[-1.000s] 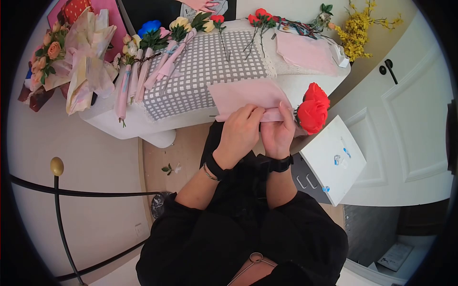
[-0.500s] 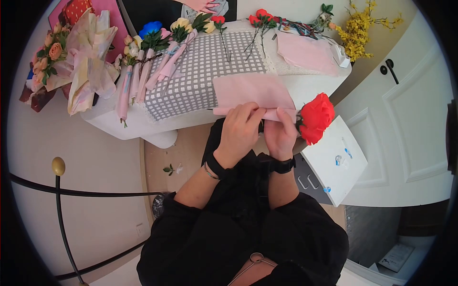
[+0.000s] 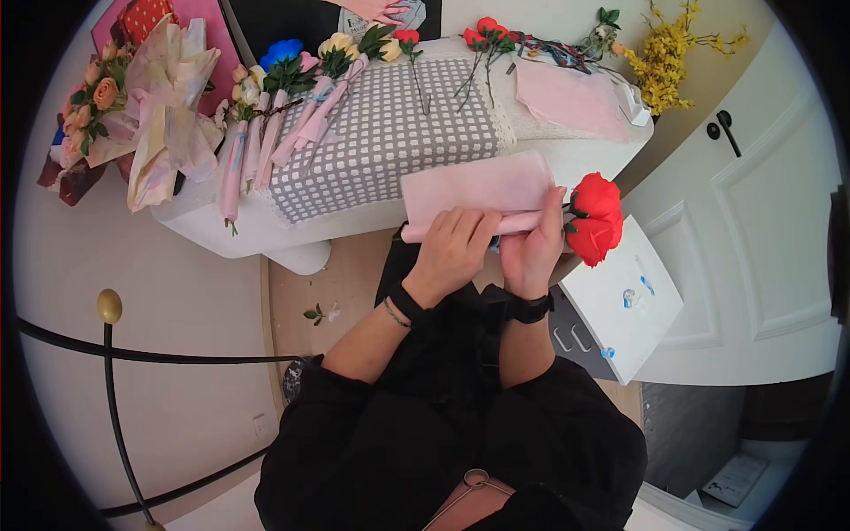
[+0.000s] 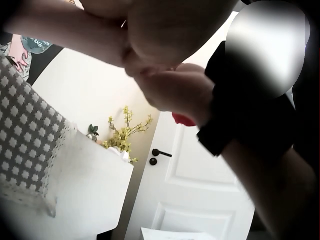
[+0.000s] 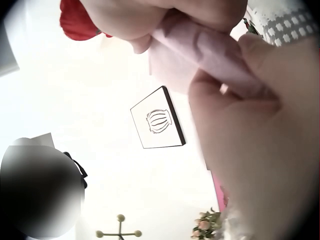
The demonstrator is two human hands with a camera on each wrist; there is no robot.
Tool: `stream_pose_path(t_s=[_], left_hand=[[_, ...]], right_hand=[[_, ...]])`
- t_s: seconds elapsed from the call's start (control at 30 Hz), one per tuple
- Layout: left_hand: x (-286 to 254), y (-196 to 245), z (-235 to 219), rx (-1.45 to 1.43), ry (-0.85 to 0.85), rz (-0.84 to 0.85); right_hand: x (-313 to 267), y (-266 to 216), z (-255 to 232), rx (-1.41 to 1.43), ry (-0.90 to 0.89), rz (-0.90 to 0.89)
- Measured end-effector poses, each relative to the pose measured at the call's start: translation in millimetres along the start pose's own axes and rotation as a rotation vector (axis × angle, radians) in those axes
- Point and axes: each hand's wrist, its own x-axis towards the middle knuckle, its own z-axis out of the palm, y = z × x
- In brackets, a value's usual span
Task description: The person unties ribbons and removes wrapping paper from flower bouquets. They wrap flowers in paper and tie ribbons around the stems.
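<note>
In the head view, a sheet of pink wrapping paper (image 3: 478,184) is held up in front of the body, its lower edge rolled into a tube around the stems. Red roses (image 3: 595,221) stick out of the tube's right end. My left hand (image 3: 450,257) grips the left part of the roll from above, its fingers curled over it. The right hand (image 3: 533,257) holds the roll near the blooms, palm turned up and thumb side upright. The right wrist view shows the crumpled pink roll (image 5: 210,55) pinched between fingers and thumb. The stems are hidden inside the paper.
A white table (image 3: 567,168) with a checked cloth (image 3: 354,146) stands ahead. On it lie pink-wrapped flowers (image 3: 232,177), loose red roses (image 3: 487,31) and stacked pink sheets (image 3: 567,97). A white drawer cabinet (image 3: 624,292) is at the right, near the door (image 3: 753,239).
The paper has been rolled further round the stems, and the stem end at the left is now covered. The roses have turned and shifted slightly right along with both hands.
</note>
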Motion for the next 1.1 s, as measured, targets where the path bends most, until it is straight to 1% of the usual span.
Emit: stream_pose_path(t_s=[0.03,0.1,0.17,0.27,0.3,0.33,0.37,0.4,0.43,0.47,0.53,0.57,0.63,0.67,0.7,0.73,0.77,0.83,0.9,0.97,1.0,1.07,1.1], left_hand=[[-4.6,-3.1,5.3,-0.014,0.003,0.03],[-2.2,-6.9,4.7,-0.026,0.01,0.065],[0.4,-10.8,0.0,0.047,-0.062,0.129],[9.5,-14.7,-5.6,0.069,-0.115,0.106],[12.7,-16.7,-6.5,0.069,-0.115,0.106],[15.9,-19.1,-7.4,0.05,-0.114,0.067],[18.9,-21.7,-8.3,0.031,-0.114,0.029],[21.2,-24.1,-9.7,0.03,-0.113,0.032],[22.4,-25.9,-11.1,0.007,-0.111,0.087],[22.4,-26.1,-11.8,-0.016,-0.108,0.142],[22.0,-25.0,-12.0,-0.009,-0.072,0.152],[21.6,-24.7,-12.4,0.001,-0.038,0.165],[20.0,-23.9,-12.8,-0.014,-0.048,0.131],[18.7,-22.9,-12.9,-0.033,-0.06,0.099],[18.5,-22.4,-13.0,-0.033,-0.06,0.101],[18.6,-22.5,-13.2,0.006,-0.083,0.138],[17.9,-22.7,-13.6,0.044,-0.107,0.173],[15.6,-27.0,-11.9,0.061,-0.126,0.199],[16.2,-28.1,-11.1,0.08,-0.14,0.23],[14.8,-24.2,-12.1,0.197,-0.251,0.119],[14.0,-21.0,-13.1,0.199,-0.251,0.117],[16.5,-13.8,-16.4,0.288,-0.291,0.002],[18.7,-10.5,-19.7,0.287,-0.291,0.004]], right_hand=[[0.3,-0.7,0.1,0.017,0.05,0.006],[0.3,-2.7,0.4,0.033,0.056,0.021],[1.0,-3.4,-0.1,0.05,0.065,0.043],[4.8,-1.9,-2.7,0.066,0.071,0.039],[5.3,-2.1,-3.8,0.016,0.013,0.036],[6.0,-2.4,-5.7,-0.034,-0.045,0.032],[8.5,-0.4,-14.1,-0.034,-0.045,0.03],[11.6,2.6,-24.5,0.001,-0.215,0.037],[13.3,5.2,-34.9,0.034,-0.383,0.045],[11.8,1.9,-29.4,0.032,-0.381,0.046],[10.0,-4.6,-16.7,-0.121,-0.43,0.107],[9.9,-3.2,-17.0,-0.122,-0.432,0.109],[8.9,0.5,-19.0,-0.001,-0.253,0.143],[7.3,0.2,-16.6,-0.001,-0.251,0.142],[6.7,-1.2,-12.1,-0.016,-0.177,0.121],[7.3,-1.9,-9.3,-0.031,-0.103,0.101],[8.8,-1.7,-8.9,-0.03,-0.103,0.1],[12.1,-1.2,-9.4,-0.013,-0.007,0.066],[12.1,2.6,-10.8,-0.03,0.014,0.059],[10.0,4.5,-9.2,-0.047,0.037,0.054],[8.1,4.1,-6.1,-0.003,0.024,0.065],[7.4,5.8,1.4,0.044,0.007,0.076],[6.5,7.0,4.8,0.029,0.043,0.055]])
